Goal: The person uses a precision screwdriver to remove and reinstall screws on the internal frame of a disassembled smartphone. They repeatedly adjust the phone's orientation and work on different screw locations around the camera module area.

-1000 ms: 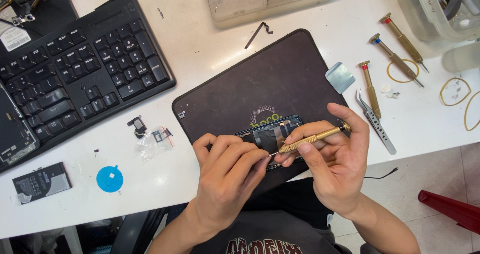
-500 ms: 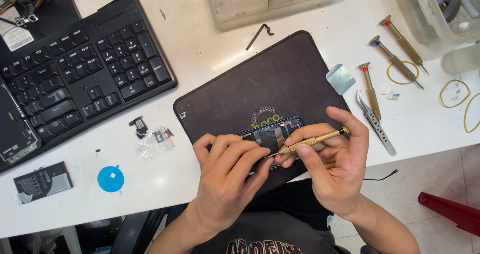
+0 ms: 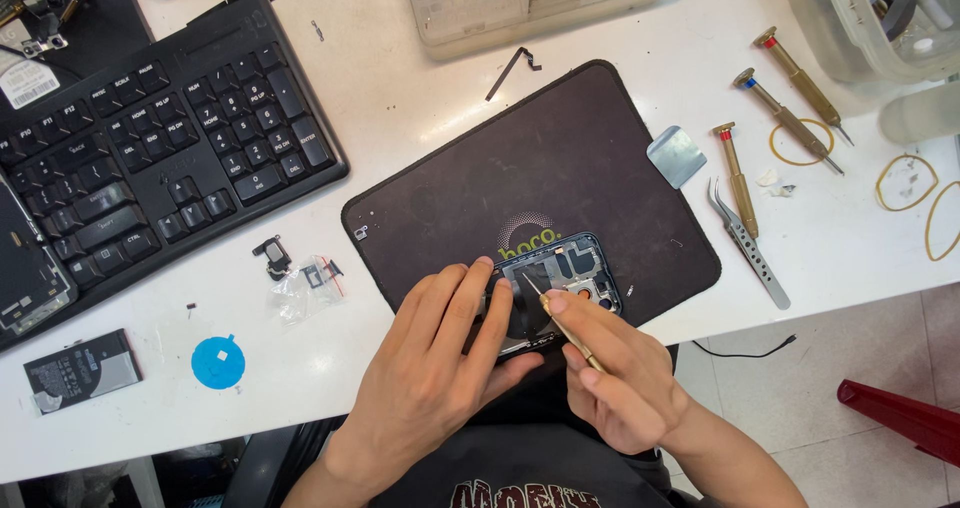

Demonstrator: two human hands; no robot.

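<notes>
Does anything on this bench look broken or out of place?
The phone under the left hand lies open on the black mat, its insides bare, while the right hand holds a screwdriver to it. Nothing looks spilled.

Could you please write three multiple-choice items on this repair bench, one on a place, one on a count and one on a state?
1. Where does the opened phone lie?
A. on the keyboard
B. on the dark mat
C. in the clear tub

2. How many spare screwdrivers lie right of the mat?
A. one
B. three
C. five

3. What is the right hand doing?
A. resting empty
B. holding tweezers
C. holding a screwdriver, tip on the phone

Answers: 1 B, the phone sits at the mat's near edge under the left hand. 2 B, three brass-handled drivers lie beside the tweezers. 3 C, its fingers pinch the brass shaft.
</notes>
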